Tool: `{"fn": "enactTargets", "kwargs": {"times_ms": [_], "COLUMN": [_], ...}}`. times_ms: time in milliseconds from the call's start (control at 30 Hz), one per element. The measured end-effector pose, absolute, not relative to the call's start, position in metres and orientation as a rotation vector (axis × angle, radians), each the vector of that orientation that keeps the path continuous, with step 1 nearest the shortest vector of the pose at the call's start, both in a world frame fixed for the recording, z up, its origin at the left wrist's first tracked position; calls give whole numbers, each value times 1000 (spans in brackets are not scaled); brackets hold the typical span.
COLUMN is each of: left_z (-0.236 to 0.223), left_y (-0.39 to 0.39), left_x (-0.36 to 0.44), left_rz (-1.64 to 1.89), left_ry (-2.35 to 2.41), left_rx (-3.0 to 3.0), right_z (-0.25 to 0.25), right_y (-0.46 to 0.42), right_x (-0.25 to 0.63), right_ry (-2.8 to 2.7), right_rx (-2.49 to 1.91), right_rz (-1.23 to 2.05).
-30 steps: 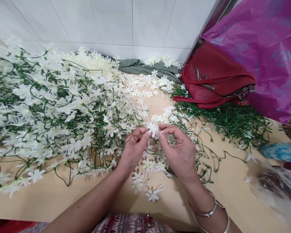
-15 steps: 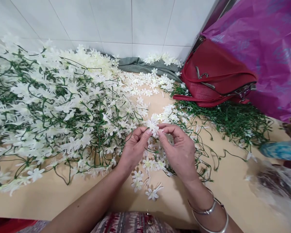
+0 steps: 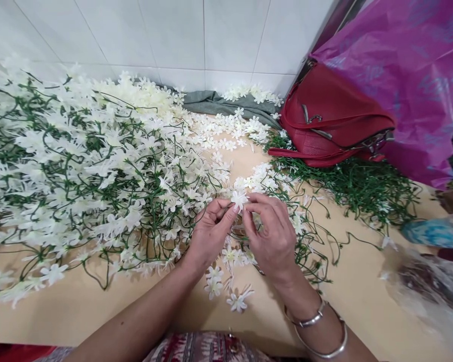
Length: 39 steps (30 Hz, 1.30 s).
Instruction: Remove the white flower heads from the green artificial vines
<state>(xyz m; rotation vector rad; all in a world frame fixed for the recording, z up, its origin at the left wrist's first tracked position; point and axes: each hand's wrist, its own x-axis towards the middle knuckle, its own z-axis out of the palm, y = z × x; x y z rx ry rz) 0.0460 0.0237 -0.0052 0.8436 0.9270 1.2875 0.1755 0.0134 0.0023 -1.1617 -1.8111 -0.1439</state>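
Observation:
A white artificial flower [image 3: 239, 199] is held up over the middle of the table. My left hand [image 3: 209, 239] is closed, with thumb and forefinger pinching the flower from its left, low at its base. On the other side my right hand [image 3: 274, 241] has its fingers curled in, the thumb and forefinger tips at the right edge of the petals. Part of the flower's underside is hidden by the fingers. Loose white blossoms [image 3: 213, 287] and a single flower with thin white stamens [image 3: 237, 301] lie on the table just below my hands.
A large heap of white flowers on green stems [image 3: 98, 171] covers the left. Loose petals [image 3: 219, 133] lie farther back by a grey cloth [image 3: 215, 103]. To the right are green stems [image 3: 362, 186], a red handbag [image 3: 335, 115], a purple plastic bag [image 3: 419, 90] and a clear plastic bag [image 3: 434, 286].
My right hand has shifted slightly left, its fingers curling closer to the flower. The flower now shows its face more fully upward. My left hand has barely moved.

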Motion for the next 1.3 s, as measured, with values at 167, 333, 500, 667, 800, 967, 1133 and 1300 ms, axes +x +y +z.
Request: {"fn": "enactTargets", "kwargs": {"times_ms": [167, 333, 500, 667, 800, 967, 1133, 1300], "left_z": [-7, -7, -7, -11, -12, -12, -10, -5], "left_y": [24, 24, 24, 25, 26, 25, 26, 28], "left_x": [44, 42, 41, 41, 41, 42, 45, 46], "left_rz": [1305, 1282, 1280, 1247, 1260, 1240, 1260, 1299], "left_ry": [961, 966, 927, 920, 934, 944, 980, 905], "left_rx": [806, 784, 695, 709, 730, 755, 682, 723], "right_z": [-3, -2, 3, 6, 5, 3, 3, 6], "right_y": [11, 11, 11, 12, 14, 15, 17, 16], "right_x": [172, 169, 165, 166, 166, 164, 166, 170], "right_ry": [-1894, -1806, -1686, -1578, -1487, -1572, -1570, -1569], "right_rx": [-1153, -1169, -1216, -1238, -1258, -1219, -1212, -1194], "right_rz": [-142, -94, 138, 260, 387, 325, 271, 265]}}
